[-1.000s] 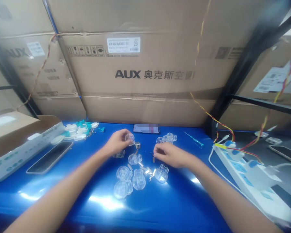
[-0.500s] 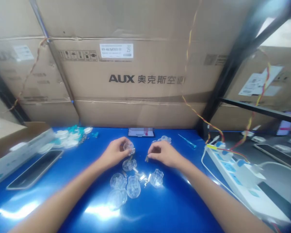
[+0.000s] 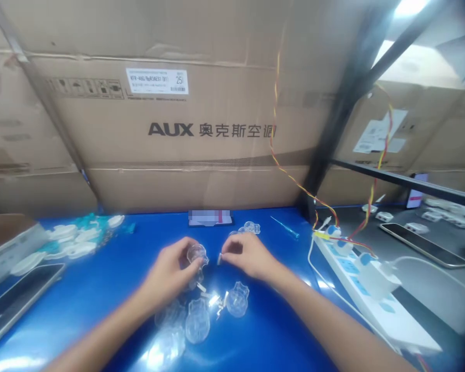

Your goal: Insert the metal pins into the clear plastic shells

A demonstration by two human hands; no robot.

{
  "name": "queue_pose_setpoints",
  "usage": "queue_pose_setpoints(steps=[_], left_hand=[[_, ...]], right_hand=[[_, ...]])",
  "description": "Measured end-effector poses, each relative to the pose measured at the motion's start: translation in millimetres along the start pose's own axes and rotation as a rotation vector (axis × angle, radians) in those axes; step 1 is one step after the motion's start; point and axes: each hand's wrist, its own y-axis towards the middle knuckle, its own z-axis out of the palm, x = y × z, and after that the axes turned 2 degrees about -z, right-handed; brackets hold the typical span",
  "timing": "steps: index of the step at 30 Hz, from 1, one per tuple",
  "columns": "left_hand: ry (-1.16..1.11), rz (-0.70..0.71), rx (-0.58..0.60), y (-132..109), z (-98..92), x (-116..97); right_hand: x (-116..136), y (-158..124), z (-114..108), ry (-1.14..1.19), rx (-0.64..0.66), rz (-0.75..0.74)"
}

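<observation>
My left hand (image 3: 170, 274) is closed on a clear plastic shell (image 3: 197, 253), held just above the blue table (image 3: 279, 330). My right hand (image 3: 248, 256) pinches a small metal piece (image 3: 219, 258) between thumb and forefinger, a short gap from the shell. Below the hands lie several more clear plastic shells (image 3: 237, 299) and a few small metal clips (image 3: 214, 299). Two more clear shells (image 3: 251, 227) sit behind my right hand.
Large cardboard boxes (image 3: 201, 129) wall off the back. A phone (image 3: 210, 217) lies at the table's back edge, a blue screwdriver (image 3: 284, 227) beside it. A white power strip (image 3: 368, 279) with plugs is at right. White and teal parts (image 3: 77, 237), a tablet (image 3: 11, 302) and a box (image 3: 8, 243) lie left.
The view has swung right and the hands have come closer together. My right hand has lifted the small metal piece off the table toward the shell in my left hand.
</observation>
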Motion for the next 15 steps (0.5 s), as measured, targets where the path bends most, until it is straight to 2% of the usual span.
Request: queue_pose_setpoints(steps=[8, 11, 15], left_hand=[[0.027, 0.006, 0.01, -1, 0.1, -4], [0.046, 0.004, 0.01, -1, 0.0, -5], [0.034, 0.003, 0.005, -2, -0.5, -5]], right_hand=[[-5, 3, 7, 0.26, 0.021, 0.231], [-9, 2, 7, 0.136, 0.0, 0.229], [-11, 1, 2, -0.145, 0.023, 0.072]])
